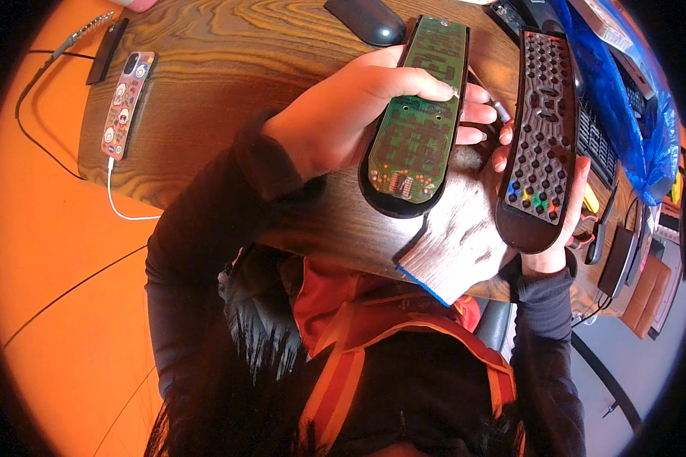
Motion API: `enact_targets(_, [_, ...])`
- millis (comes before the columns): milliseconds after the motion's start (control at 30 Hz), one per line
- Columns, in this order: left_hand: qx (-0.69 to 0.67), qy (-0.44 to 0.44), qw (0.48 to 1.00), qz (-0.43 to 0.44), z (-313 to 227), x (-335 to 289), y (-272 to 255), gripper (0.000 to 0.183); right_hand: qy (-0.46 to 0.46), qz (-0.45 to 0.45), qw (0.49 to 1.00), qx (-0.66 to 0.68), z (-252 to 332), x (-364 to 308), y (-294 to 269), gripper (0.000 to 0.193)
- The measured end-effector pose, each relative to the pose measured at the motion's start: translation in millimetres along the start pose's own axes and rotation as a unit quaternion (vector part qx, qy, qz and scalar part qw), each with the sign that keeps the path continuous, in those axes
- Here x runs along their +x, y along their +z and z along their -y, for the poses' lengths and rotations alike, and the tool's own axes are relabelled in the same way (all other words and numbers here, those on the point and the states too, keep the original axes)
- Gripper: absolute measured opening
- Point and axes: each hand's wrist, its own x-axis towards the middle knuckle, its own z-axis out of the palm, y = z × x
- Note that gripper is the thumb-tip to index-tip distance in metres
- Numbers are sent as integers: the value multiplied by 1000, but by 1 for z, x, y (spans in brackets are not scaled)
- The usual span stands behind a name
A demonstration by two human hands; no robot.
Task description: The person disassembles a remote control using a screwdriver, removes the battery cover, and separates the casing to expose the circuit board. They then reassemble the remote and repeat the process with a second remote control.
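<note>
1. Fingers [477, 114] of the left hand [362, 99] are closing around one long half of an opened remote control, the thumb lying across its face; the right hand [575, 209] is gripping the other half from beneath and along its edge. Neither hand is standing free.
2. Beneath both, the dark wood-grain counter [206, 99] is carrying everything nearby.
3. At the right, a crumpled blue plastic bag [655, 164] is spreading over the far edge, partly covering a black keyboard [598, 148].
4. Between and below the halves, a pale, blue-edged piece [457, 247] is lying under bright light; its kind is hard to tell.
5. Raised in the right hand, the black keypad shell [530, 233] is showing the underside of its rubber keypad [540, 126], with coloured spots near the lower end.
6. Beside it and apart from it, the black board shell [404, 207] in the left hand is bearing a green circuit board [415, 145], face up.
7. Well to the left, a phone [126, 107] in a patterned case is lying plugged into a white cable [113, 186].
8. Judging by this, the step in hand is inspecting or handling the separated halves; the next move is probably calling for steady edge grips, keeping the board and keypad seated.
</note>
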Motion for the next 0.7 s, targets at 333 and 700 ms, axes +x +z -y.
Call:
enact_targets(333, [1,5,1000,23,3,4,-3,42,-10,18,999,-25,-1,2,-2,66])
enact_targets(700, [30,35,999,-26,3,0,9,51,-18,-20,995,-93,-3,0,4,68])
